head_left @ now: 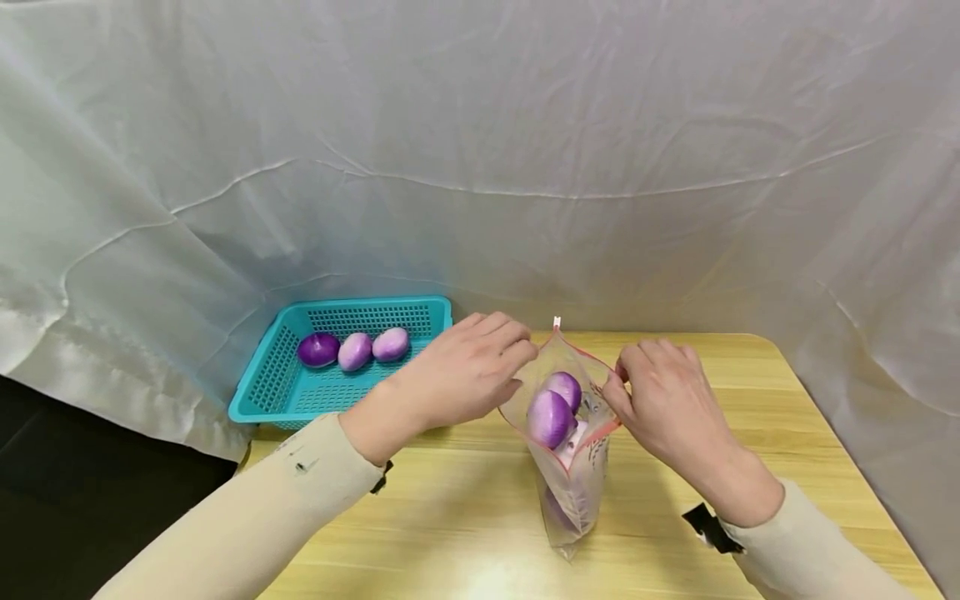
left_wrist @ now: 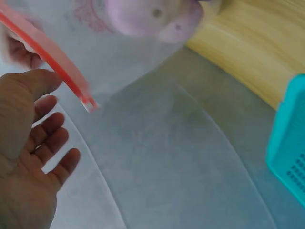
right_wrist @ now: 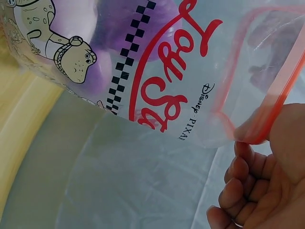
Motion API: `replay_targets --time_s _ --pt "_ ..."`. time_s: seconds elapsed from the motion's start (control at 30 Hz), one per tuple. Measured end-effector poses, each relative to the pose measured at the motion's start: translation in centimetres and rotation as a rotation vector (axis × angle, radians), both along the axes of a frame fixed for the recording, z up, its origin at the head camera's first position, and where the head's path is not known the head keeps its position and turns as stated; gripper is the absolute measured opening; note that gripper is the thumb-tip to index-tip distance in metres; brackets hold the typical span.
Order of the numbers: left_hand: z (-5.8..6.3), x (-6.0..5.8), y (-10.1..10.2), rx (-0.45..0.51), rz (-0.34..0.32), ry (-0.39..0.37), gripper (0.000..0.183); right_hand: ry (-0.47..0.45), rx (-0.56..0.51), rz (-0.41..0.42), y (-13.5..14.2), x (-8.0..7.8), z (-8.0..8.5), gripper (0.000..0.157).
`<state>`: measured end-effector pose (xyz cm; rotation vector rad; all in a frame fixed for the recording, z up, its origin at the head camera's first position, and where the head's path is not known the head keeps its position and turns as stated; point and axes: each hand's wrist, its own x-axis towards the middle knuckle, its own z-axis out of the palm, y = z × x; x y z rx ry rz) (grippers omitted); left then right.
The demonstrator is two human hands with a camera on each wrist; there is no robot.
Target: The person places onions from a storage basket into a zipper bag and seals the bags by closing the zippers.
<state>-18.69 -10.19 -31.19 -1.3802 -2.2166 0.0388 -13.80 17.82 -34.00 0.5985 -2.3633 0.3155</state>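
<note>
A clear zipper bag (head_left: 566, 500) with a red zip edge stands upright on the table, its mouth spread wide. Several purple onions (head_left: 550, 419) fill it. At the right rim my right hand (head_left: 671, 408) pinches the zip edge (right_wrist: 281, 90) between thumb and forefinger, other fingers curled below. My left hand (head_left: 468, 367) is at the left rim; in the left wrist view its thumb (left_wrist: 45, 82) lies at the red strip (left_wrist: 66, 76), with the fingers apart and loosely bent. Red lettering (right_wrist: 169, 95) and a cartoon dinosaur (right_wrist: 76, 59) are printed on the bag.
Left of the bag, a turquoise basket (head_left: 255, 392) with holed walls holds three purple onions (head_left: 355, 352) at its back. The wooden table (head_left: 450, 533) ends at a pale cloth backdrop (head_left: 525, 125). Something dark (head_left: 90, 500) lies beyond the left edge.
</note>
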Motion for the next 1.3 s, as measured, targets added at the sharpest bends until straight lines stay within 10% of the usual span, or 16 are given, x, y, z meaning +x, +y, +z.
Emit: replay_targets --time_s 0.2,0.57,1.3 --pt "-0.2 -0.9 -3.3 0.127 0.026 -0.035 0.024 -0.032 -0.004 -0.019 0.1 0.2 -0.1 0.013" --pt "-0.6 -3.1 -10.0 0.251 0.285 -0.146 0.021 -0.024 -0.004 -0.013 0.2 0.4 -0.2 0.013" --pt "-5.3 -6.6 -18.0 0.230 0.678 -0.328 0.025 -0.009 -0.001 0.001 0.4 0.8 -0.2 0.013"
